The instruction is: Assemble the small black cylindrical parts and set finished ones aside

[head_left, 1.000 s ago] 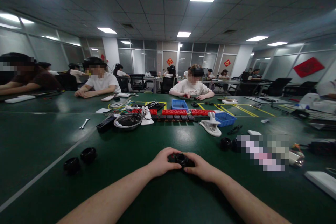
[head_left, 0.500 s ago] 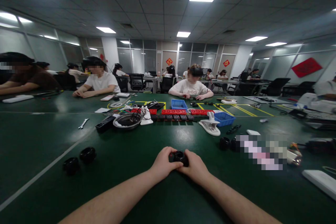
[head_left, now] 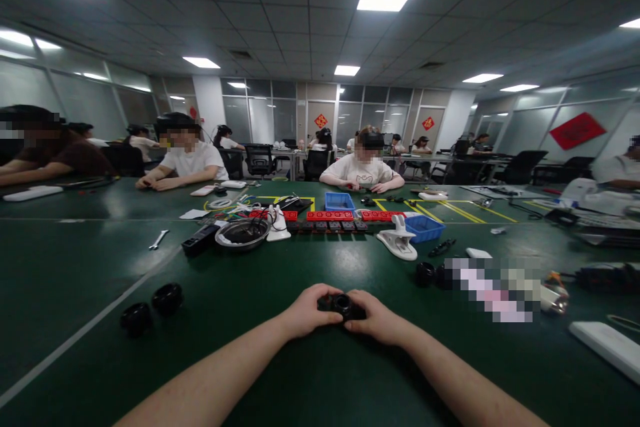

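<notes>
A round black part with a hole in its top (head_left: 343,304) sits between my two hands, low over the green table (head_left: 280,387). My left hand (head_left: 311,311) grips it from the left, thumb along the near side. From the right, my right hand (head_left: 375,317) closes on it with thumb and fingers. The fingers cover much of the part, so its exact kind does not show. Two similar black round parts, one (head_left: 135,318) nearer and another (head_left: 167,298) beyond it, stand apart on the left.
Farther back lie a wrench (head_left: 159,240), a round metal-rimmed pan (head_left: 243,233), red strips (head_left: 330,216), a white clip base (head_left: 399,240) and a blue bin (head_left: 423,228). Another black round part (head_left: 425,273) is to the right. A person (head_left: 364,167) sits opposite.
The view has shifted slightly. Both hands keep hold of the black part, and my right hand's fingers have shifted, with its thumb drawn a little to the right.
</notes>
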Available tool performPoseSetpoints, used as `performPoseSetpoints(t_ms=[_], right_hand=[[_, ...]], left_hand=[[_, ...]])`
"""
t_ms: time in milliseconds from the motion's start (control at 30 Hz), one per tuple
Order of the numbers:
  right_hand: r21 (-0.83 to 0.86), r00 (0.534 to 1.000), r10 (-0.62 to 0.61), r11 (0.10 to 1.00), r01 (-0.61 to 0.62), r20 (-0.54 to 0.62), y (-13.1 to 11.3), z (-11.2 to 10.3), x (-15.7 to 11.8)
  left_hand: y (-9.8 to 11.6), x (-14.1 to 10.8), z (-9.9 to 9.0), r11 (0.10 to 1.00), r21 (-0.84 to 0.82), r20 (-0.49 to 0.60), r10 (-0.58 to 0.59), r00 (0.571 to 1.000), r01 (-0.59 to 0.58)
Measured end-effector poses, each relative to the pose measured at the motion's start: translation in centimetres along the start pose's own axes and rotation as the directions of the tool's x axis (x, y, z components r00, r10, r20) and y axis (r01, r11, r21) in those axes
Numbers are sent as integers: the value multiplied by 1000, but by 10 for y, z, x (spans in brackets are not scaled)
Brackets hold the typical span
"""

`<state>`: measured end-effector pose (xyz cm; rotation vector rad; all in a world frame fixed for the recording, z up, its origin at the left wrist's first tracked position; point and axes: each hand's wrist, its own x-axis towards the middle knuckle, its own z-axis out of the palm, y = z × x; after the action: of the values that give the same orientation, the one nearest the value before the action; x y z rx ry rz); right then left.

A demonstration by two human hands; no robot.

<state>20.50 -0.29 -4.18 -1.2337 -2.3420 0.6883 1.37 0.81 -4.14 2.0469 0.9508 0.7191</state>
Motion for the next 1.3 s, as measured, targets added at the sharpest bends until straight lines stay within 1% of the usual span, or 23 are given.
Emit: performPoseSetpoints(t_ms=[67,133,300,400,500,567,700,767,867,1000,1067,1167,1300], right_hand=[[13,999,-31,999,31,14,3,1,1],[17,1000,-27,1000,26,17,6,2,1],[-10,998,53,999,-53,-22,6,5,2],[-39,994,97,994,-99,-54,6,8,2],[-87,988,116,988,-125,-102,5,12,3],[-130,979,142,978,-162,-149,2,16,4],[-264,942,210,923,-278,-261,-9,23,5],[-319,938,205,902,-292,-280,-13,24,4],[-304,950,154,923,-236,-272,-13,22,3],[-131,979,9,991,-36,-203,-6,18,0],[-46,986,-31,999,23,-164,-4,15,-1],[49,994,-47,997,52,-98,-3,10,-2],[151,999,-52,987,52,0,0,2,-1]], left_hand=[[0,0,1,1000,9,-1,2,1000,-2],[0,0,1,1000,13,-5,2,1000,-2],[1,0,4,1000,22,-50,-1,999,2],[2,0,7,998,53,-78,-23,997,27],[4,0,10,996,58,-109,-63,992,70],[5,0,13,993,60,-152,-90,984,100],[7,-1,19,984,103,-273,-112,956,145],[8,-1,19,983,114,-287,-106,952,144],[7,-1,16,989,102,-241,-83,967,110],[5,-2,9,996,82,-144,-15,989,27],[5,-2,6,997,82,-112,15,994,-6],[6,-3,2,996,84,-85,31,996,-24],[5,-3,0,997,75,-42,29,999,-26]])
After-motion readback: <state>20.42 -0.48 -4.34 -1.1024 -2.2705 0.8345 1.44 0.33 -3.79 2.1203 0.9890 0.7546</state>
